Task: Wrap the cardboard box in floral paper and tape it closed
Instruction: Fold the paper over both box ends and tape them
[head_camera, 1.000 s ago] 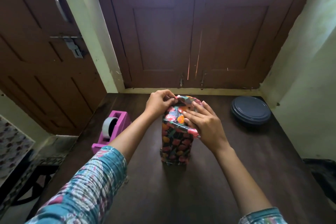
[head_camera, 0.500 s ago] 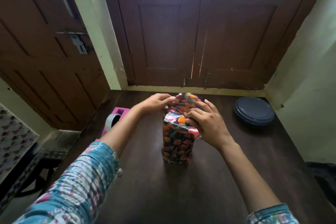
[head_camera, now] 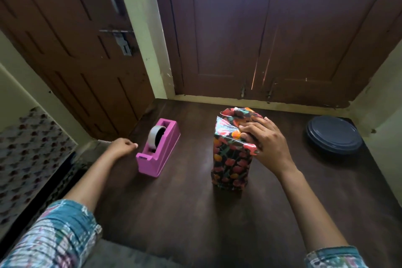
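Observation:
The box wrapped in floral paper (head_camera: 230,159) stands upright in the middle of the dark wooden table (head_camera: 195,213). Its top flaps are folded in, one still sticking up at the back. My right hand (head_camera: 264,142) lies on the top of the box, fingers pressing the folded paper down. My left hand (head_camera: 121,147) is off the box, near the table's left edge, just left of the pink tape dispenser (head_camera: 157,150). Its fingers are loosely curled and hold nothing. A roll of tape (head_camera: 155,137) sits in the dispenser.
A dark round lid or plate (head_camera: 334,135) lies at the table's far right, near the wall. Brown wooden doors close off the far side of the table. A patterned cloth (head_camera: 28,159) is beyond the left edge.
My left hand has let go of the box's top and moved left and down to beside the tape dispenser. My right hand stays pressing the folded paper.

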`<state>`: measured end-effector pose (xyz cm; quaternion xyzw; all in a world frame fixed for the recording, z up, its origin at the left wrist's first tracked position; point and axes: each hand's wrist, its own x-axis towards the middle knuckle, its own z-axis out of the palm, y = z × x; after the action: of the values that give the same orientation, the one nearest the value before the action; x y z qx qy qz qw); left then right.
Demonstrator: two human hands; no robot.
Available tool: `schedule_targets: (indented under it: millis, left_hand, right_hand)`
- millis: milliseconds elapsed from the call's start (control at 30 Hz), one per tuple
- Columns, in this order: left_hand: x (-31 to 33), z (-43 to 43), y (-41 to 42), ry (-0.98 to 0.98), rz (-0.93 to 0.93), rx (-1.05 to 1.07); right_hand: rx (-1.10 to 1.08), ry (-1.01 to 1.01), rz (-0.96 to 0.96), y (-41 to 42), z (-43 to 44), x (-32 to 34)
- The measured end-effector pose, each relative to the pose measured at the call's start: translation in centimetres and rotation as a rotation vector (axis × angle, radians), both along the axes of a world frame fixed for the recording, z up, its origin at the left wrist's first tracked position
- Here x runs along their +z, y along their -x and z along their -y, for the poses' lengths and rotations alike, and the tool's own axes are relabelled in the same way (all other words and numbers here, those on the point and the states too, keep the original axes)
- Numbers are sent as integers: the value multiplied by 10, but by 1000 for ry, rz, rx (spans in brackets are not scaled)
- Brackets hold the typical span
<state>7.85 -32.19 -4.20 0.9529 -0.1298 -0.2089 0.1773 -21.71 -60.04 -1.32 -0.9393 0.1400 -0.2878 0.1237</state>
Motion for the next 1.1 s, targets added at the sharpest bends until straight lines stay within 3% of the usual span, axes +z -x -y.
schedule_targets:
  millis: [167, 567, 933, 1033, 1100]
  left_hand:
    - [-23, 10, 18, 309, -308, 228]
    - [-18, 32, 21, 477, -441, 534]
    - [-37, 9, 37, 1018, -374, 847]
    - [-45, -4, 38, 1032, -398, 820]
    - [-48, -14, 34, 943, -435, 765]
  right_hand:
    - [35, -29, 15, 0, 0, 1]
    - [99, -168, 24, 4, -4, 3]
    - [89, -203, 23, 4, -7, 6]
    - [85, -205, 25, 4, -7, 7]
    - [82, -209, 25, 4, -7, 8]
